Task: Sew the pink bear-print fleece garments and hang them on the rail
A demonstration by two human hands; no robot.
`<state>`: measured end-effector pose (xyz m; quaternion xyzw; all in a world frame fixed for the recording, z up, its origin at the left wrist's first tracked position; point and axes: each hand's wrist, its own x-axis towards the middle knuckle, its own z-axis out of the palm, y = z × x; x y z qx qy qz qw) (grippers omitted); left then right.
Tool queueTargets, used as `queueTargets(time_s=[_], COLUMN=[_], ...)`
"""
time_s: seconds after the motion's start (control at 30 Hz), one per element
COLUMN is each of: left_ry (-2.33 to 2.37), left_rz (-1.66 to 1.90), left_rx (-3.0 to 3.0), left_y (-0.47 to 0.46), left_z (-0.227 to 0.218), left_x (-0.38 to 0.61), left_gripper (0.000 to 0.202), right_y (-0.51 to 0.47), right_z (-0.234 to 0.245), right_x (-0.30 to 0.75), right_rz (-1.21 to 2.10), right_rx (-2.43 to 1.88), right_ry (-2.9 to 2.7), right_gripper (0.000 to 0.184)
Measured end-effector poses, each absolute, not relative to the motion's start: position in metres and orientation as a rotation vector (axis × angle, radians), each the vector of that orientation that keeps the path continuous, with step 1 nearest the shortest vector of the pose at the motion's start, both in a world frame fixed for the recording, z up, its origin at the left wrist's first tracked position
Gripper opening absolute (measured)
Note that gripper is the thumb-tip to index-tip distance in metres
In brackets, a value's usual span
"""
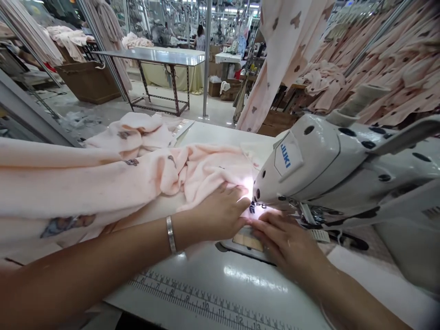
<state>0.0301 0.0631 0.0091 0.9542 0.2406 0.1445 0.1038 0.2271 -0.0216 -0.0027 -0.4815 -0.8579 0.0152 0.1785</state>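
Observation:
A pale pink fleece fabric [144, 176] with small grey prints lies bunched across the white sewing table [213, 275]. My left hand [220, 213], a silver bracelet on its wrist, rests flat on the fabric's edge, fingers stretched toward the needle [252, 207]. My right hand [285, 243] lies flat beside it, fingertips pressing the fabric by the presser foot. The white Juki sewing machine [330, 160] stands at the right, its lamp lighting the needle area brightly.
A printed ruler [192, 298] runs along the table's near edge. More pink fabric hangs overhead [285, 55] and piles at the right [385, 68]. A metal table [154, 57], a pole [207, 55] and wooden bins stand behind. A person works far back.

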Motion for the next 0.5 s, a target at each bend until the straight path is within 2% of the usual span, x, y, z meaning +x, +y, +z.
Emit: queueTargets(time_s=[0.23,0.33,0.5], left_ry=[0.499,0.517,0.592], left_rz=[0.448,0.429,0.445], left_rx=[2.765,2.771,2.729], left_y=[0.069,0.062,0.058], left_z=[0.014,0.011,0.004], left_x=[0.023,0.018,0.022], left_gripper=[0.015,0.021,0.024], right_y=[-0.02,-0.027,-0.034], right_z=[-0.005,-0.005,-0.006], right_x=[0.227,0.225,0.22], right_rz=[0.119,0.178,0.234], right_rx=[-1.354,-1.352,-1.363], right_ry=[-2.322,-2.321,-2.306], right_gripper=[0.017,0.012,0.014])
